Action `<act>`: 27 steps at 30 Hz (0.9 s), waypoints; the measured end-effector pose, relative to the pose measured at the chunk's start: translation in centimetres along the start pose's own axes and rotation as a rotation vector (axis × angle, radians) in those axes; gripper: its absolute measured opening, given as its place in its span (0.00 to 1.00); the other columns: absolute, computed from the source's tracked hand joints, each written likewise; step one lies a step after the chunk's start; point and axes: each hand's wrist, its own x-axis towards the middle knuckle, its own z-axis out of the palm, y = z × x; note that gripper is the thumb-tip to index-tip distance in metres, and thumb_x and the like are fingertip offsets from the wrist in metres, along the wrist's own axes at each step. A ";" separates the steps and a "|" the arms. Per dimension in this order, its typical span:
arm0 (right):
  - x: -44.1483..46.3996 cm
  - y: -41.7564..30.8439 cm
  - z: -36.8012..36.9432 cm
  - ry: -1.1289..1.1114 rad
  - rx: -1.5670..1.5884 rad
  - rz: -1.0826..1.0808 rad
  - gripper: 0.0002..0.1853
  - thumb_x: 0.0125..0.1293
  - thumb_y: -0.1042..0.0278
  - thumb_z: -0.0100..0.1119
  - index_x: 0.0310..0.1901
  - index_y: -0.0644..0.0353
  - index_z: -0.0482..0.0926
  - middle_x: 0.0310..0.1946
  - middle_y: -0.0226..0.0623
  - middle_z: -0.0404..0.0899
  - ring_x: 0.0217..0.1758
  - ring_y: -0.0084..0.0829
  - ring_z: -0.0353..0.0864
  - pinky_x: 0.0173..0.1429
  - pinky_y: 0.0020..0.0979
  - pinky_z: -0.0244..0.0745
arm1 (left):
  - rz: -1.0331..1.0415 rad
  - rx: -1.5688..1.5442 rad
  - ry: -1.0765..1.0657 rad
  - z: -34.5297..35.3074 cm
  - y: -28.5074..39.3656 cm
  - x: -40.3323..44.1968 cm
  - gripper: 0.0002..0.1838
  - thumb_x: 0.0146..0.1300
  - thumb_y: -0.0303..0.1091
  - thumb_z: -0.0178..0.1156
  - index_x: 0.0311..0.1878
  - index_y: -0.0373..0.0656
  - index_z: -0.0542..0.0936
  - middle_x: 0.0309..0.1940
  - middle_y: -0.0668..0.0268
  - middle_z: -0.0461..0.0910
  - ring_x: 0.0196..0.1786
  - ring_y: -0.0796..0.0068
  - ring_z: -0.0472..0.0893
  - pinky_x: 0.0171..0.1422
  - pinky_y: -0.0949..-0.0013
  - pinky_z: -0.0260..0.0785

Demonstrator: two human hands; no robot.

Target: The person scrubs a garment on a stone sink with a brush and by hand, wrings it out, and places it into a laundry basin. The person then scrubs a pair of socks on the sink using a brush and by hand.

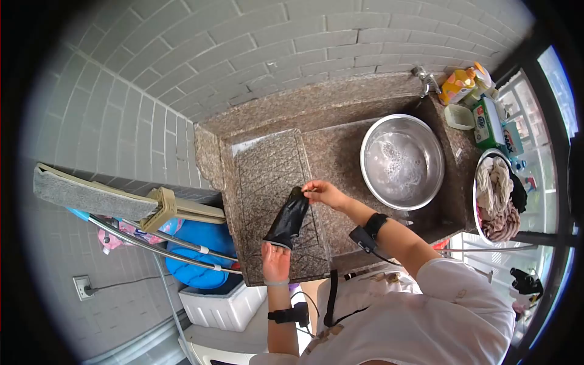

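A dark, wet-looking black sock [288,220] is stretched between my two hands, above the ridged stone washboard [258,173] of the sink. My right hand [323,193] pinches its upper end, thumb and fingers pressed together. At the sock's open lower end is my left hand [276,263], palm turned up. Its fingers go in at the cuff and are hidden there, so the sock is held at this end too. To the right, in the basin of the stone sink, a round metal bowl [372,176] contains sudsy water.
A tap [424,80] is on the back ledge. An orange pump bottle [457,86], a small dish [459,117] and a green box [486,123] stand on the right ledge. Beside them is a tub of crumpled clothes [496,194]. A flat mop [97,191] leans at left above a blue basin [198,267].
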 end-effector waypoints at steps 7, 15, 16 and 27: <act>3.6 2.1 -1.7 0.228 -0.152 0.012 0.16 0.66 0.67 0.59 0.54 0.56 0.73 0.50 0.32 0.74 0.48 0.28 0.77 0.53 0.33 0.75 | -0.002 0.142 0.513 -5.7 -3.4 2.6 0.24 0.63 0.28 0.59 0.61 0.40 0.64 0.56 0.56 0.69 0.58 0.59 0.70 0.68 0.57 0.59; -6.1 5.9 -26.9 1.004 0.689 -0.097 0.20 0.68 0.53 0.51 0.54 0.57 0.72 0.55 0.39 0.72 0.60 0.33 0.70 0.62 0.36 0.67 | 0.676 1.996 0.218 2.1 -1.4 3.9 0.21 0.54 0.31 0.66 0.52 0.43 0.75 0.56 0.56 0.67 0.58 0.55 0.68 0.61 0.56 0.62; -7.6 6.9 -29.5 1.005 0.681 -0.079 0.20 0.68 0.53 0.51 0.54 0.57 0.72 0.55 0.39 0.72 0.60 0.33 0.70 0.62 0.36 0.67 | 0.733 2.244 0.117 2.6 -1.6 4.6 0.16 0.53 0.31 0.66 0.46 0.44 0.78 0.52 0.58 0.70 0.55 0.54 0.70 0.58 0.56 0.64; -4.2 4.0 -20.5 -0.209 0.978 0.357 0.20 0.70 0.53 0.47 0.35 0.62 0.80 0.34 0.40 0.82 0.39 0.38 0.81 0.51 0.38 0.75 | 0.345 2.272 0.434 -0.2 -3.1 5.3 0.30 0.51 0.41 0.65 0.58 0.46 0.70 0.50 0.52 0.68 0.55 0.51 0.67 0.59 0.48 0.58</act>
